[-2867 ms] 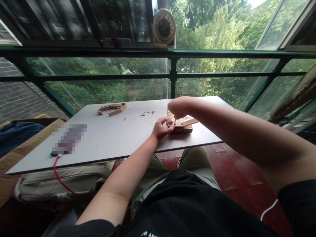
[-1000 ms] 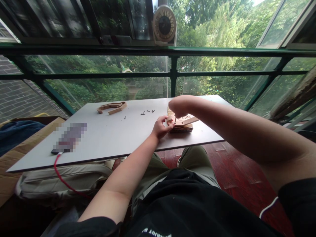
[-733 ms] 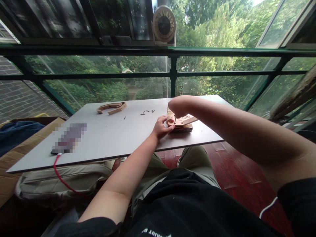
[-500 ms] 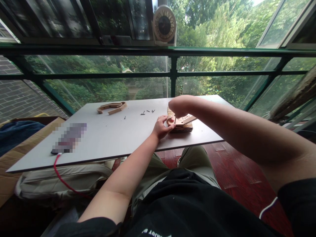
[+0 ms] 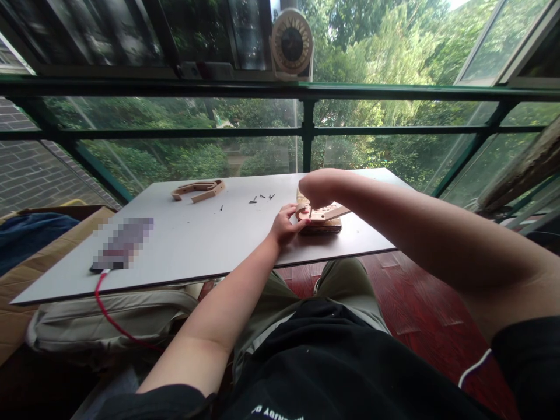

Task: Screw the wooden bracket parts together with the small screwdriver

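Note:
My left hand (image 5: 285, 225) is closed on the curved end of a pale wooden piece (image 5: 329, 215) with holes in it, thumb at the near side and fingers at the far side. The piece lies on a thick block with rough dark sides (image 5: 324, 230) near the table's front edge. Over the piece, my right hand (image 5: 315, 189) is bent down at the wrist and closed. A thin, upright shaft (image 5: 310, 212) shows just below it, but what the fingers hold is hidden behind the hand.
On the white table (image 5: 210, 239) lie several small dark screws (image 5: 254, 200) and a bent wooden strip (image 5: 199, 190) at the back. A blurred-out device (image 5: 125, 242) with a red cable (image 5: 102, 300) is at the left. A round fan (image 5: 291, 44) stands beyond, above the green railing (image 5: 175, 88).
Almost nothing differs. Both hands keep their places at the wooden piece, and the screws and strip lie as before.

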A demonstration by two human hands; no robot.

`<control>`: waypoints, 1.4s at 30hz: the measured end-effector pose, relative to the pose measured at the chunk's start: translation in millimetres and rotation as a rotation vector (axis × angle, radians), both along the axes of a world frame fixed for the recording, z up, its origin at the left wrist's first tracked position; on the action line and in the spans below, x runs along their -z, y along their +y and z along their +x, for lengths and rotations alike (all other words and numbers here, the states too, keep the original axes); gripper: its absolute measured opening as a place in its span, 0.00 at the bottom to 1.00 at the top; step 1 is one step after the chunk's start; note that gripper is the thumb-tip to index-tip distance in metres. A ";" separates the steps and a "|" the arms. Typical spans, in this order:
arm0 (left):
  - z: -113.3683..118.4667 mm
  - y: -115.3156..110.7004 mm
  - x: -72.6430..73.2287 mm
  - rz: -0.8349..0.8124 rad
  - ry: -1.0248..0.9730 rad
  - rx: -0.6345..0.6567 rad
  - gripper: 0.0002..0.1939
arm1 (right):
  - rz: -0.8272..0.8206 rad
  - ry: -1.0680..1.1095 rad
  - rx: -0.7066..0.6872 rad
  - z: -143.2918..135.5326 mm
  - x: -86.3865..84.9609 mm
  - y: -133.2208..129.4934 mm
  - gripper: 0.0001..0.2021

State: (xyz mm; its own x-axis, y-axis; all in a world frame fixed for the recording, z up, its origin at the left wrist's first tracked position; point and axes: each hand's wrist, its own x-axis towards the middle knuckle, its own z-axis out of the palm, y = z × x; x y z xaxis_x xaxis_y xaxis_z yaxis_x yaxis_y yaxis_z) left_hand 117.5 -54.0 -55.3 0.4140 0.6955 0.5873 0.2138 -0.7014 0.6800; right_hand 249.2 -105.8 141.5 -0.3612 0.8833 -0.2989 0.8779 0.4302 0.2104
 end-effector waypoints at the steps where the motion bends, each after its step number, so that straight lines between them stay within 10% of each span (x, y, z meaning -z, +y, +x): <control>1: 0.3 0.3 0.5 -0.002 0.002 -0.006 0.17 | 0.031 -0.094 -0.001 -1.0 0.4 -0.6 0.11; 10: 3.5 -1.5 3.5 -0.007 -0.009 -0.059 0.12 | 0.056 -0.137 -0.083 6.7 1.8 -2.6 0.19; 17: 3.7 -1.8 3.2 0.008 0.005 -0.064 0.11 | -0.060 -0.091 0.027 14.1 0.9 3.5 0.07; 36: 1.7 1.8 3.7 -0.006 0.026 -0.016 0.16 | -0.224 0.111 0.307 10.4 -4.4 15.4 0.25; 42: 1.1 1.5 3.7 -0.005 0.040 -0.012 0.16 | -0.302 0.295 0.160 31.3 4.5 27.7 0.21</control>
